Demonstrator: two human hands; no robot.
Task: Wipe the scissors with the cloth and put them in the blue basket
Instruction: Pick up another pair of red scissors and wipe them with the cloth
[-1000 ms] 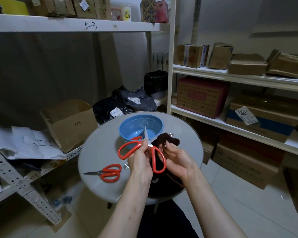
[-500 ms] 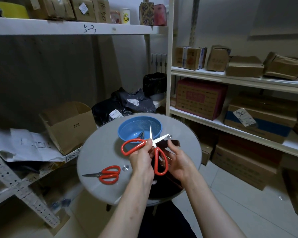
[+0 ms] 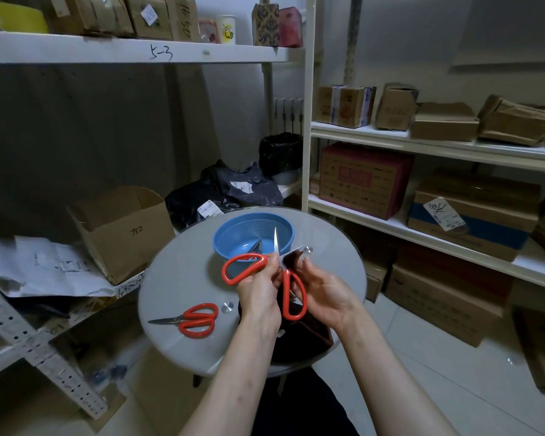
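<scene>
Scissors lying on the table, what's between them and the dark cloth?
In the head view, a small round metal disc sits on the table between the lying scissors and the dark cloth.

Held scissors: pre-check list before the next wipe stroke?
1. Held scissors gripped by left hand near the pivot: ok.
2. Blades spread open, one up, one toward the right: ok for wiping, watch fingers.
3. Cloth in right hand, touching the right blade: ok.
4. Blade clean: cannot tell.
5. Basket reachable on table, one pair seemingly inside: ok.
6. Second scissors lying shut on table, unwiped: not ok.
</scene>
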